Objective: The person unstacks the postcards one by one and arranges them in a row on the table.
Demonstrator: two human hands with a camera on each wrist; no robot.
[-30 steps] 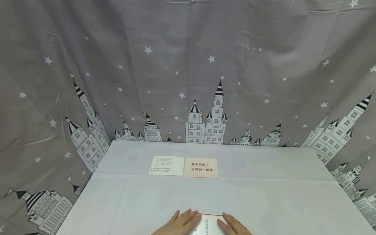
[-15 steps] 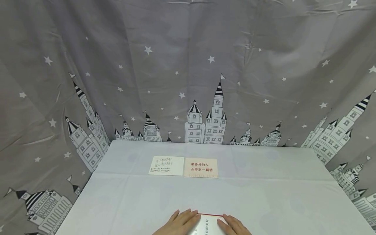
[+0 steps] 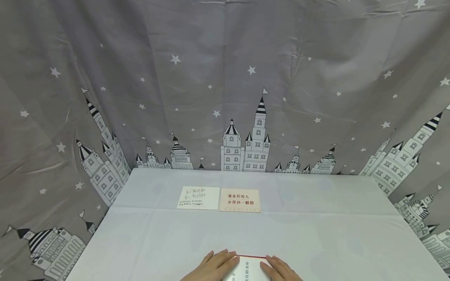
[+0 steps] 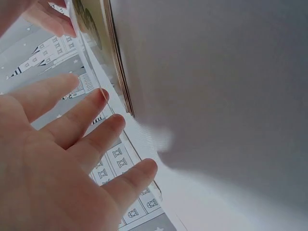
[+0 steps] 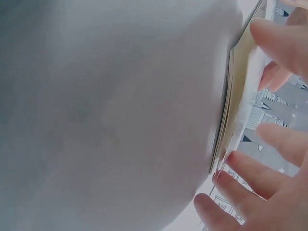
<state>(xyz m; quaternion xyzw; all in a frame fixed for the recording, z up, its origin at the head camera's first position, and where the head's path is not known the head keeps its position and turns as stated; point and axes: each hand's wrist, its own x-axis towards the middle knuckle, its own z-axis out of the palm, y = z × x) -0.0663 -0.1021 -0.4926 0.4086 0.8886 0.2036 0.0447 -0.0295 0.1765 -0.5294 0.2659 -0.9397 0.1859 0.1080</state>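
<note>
At the bottom edge of the head view lies a white pack of cards [image 3: 251, 271] with a red far edge and dark printed characters, cut off by the frame. My left hand [image 3: 212, 267] touches its left side, and my right hand [image 3: 283, 269] touches its right side. Both wrist views show thin card edges [image 4: 124, 72] stacked by a clear plastic cover [image 5: 246, 101]. Fairly straight, spread fingers [image 4: 91, 115] of the left hand meet the cover. On the right, the fingertips [image 5: 219, 175] also reach its edge.
A cream card with handwriting [image 3: 199, 198] and a beige card with red printed characters [image 3: 240, 200] lie side by side farther back on the white table [image 3: 316, 230]. Behind and at the sides hangs a grey curtain [image 3: 197, 78] with castles and stars.
The head view has shifted very slightly. Hands and pack stay in nearly the same place, and the two cards have not moved.
</note>
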